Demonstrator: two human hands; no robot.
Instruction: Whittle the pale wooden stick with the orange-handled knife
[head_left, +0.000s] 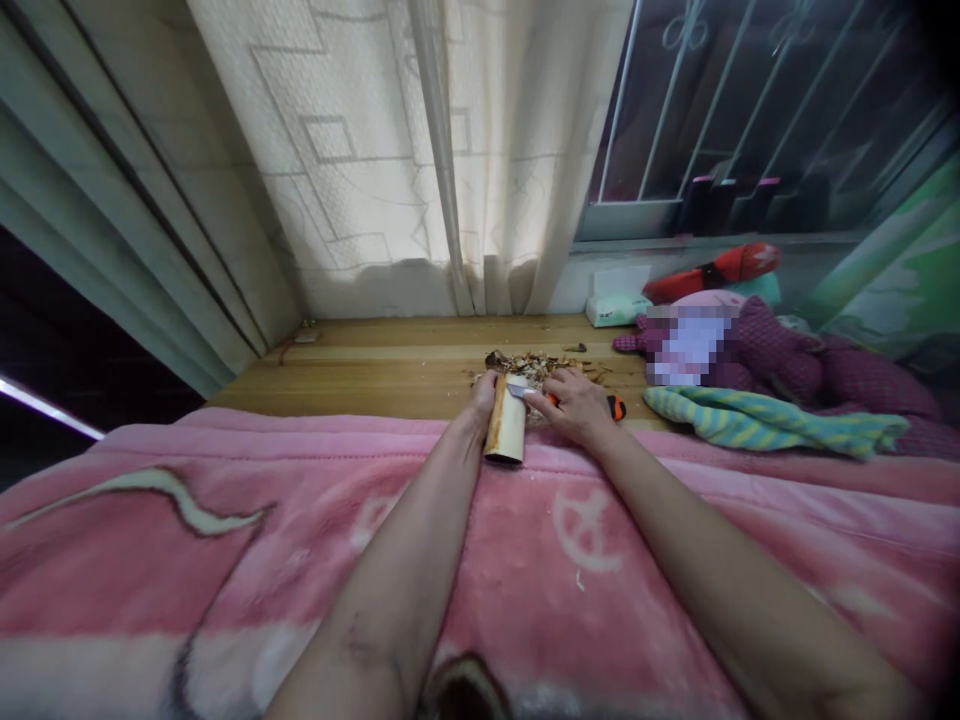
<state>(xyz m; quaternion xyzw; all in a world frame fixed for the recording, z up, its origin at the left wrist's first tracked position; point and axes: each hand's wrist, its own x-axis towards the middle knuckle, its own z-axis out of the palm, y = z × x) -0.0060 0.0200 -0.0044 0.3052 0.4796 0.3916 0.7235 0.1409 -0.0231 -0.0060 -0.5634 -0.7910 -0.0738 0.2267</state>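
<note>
So the left hand is gripping a pale, cream-coloured hollow tube with a brownish strip down one side, pinching it by its far left part, though most of the fingers are hiding behind it. The right hand is closing around a knife with a silver blade and an orange-and-black handle, one finger lying close to the blade. The tube is sitting between the hands, its open near end pointing back over the edge of the pink patterned blanket, just beside a heap of curly brown and cream shavings on the light wooden counter.

What's worrying me: the blade is crossing the tube with its tip facing the left hand, so a skip on that smooth, round wall could be nicking the fingers. The tube could be rolling too if the left grip loosens, since its shape isn't helping. Pushing too hard might be digging the edge in and splitting the wall. And a careless elbow could be sending scraps onto the blanket.

Counting up, I'm seeing two hands, one tube, one knife, one blanket, one green-and-white tissue pack and one blue-and-yellow striped cloth. The shavings are overlapping way too much for me to count.
</note>
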